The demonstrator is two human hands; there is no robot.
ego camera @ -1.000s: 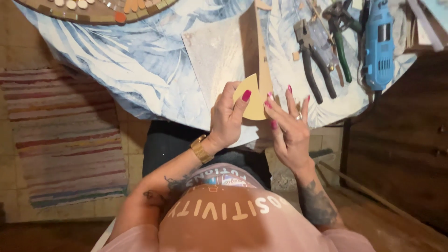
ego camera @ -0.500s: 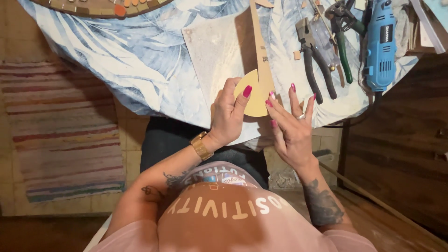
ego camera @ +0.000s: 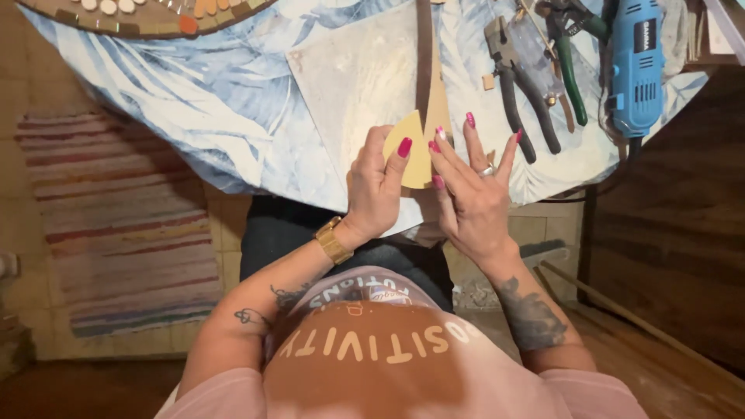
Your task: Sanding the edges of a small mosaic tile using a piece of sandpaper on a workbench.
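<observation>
Since the earlier frame both hands sit slightly lower. Left hand (ego camera: 378,194) pinches the yellow tile piece (ego camera: 417,151) above the table edge (ego camera: 310,194); right hand (ego camera: 471,198), fingers splayed, steadies it by fingertips. Risk: light grip, piece may drop.

The piece (ego camera: 415,151) I pinch is pale yellow, against my pink-red nails. Under it, the tablecloth (ego camera: 194,85) is white with blue leaf prints. Right of the piece lie black-handled pliers (ego camera: 524,85), green-handled pliers (ego camera: 570,66) and a bright blue power tool (ego camera: 635,70). Left of it, the rug (ego camera: 116,225) has faded red, blue and cream stripes.
</observation>
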